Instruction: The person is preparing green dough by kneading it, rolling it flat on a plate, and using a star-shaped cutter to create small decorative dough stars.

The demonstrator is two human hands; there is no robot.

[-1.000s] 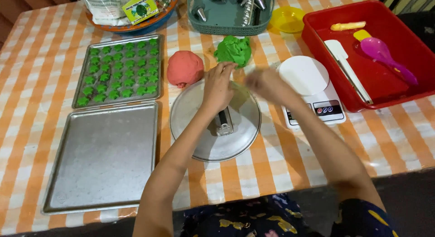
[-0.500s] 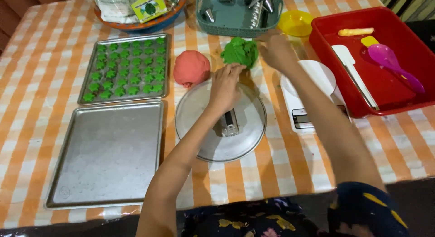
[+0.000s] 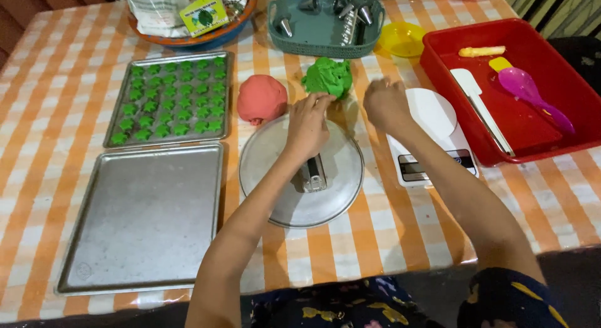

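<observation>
Left hand (image 3: 308, 122) sits over the far edge of the round metal lid (image 3: 300, 177), fingers curled, fingertips at the near edge of the green dough (image 3: 327, 77); whether its grip has pinched a bit of dough cannot be told. Right hand (image 3: 386, 104) hovers just right of the green dough, fingers loosely curled, grip holding nothing visible. Green dough lies on the checked worktop (image 3: 56, 71) beyond the lid, pink dough ball (image 3: 261, 98) just to its left. White scale (image 3: 435, 137) under the right wrist. Tray of green cut shapes (image 3: 170, 97) at left, bare tray (image 3: 141, 218) below it. Red bin (image 3: 519, 83) at right.
</observation>
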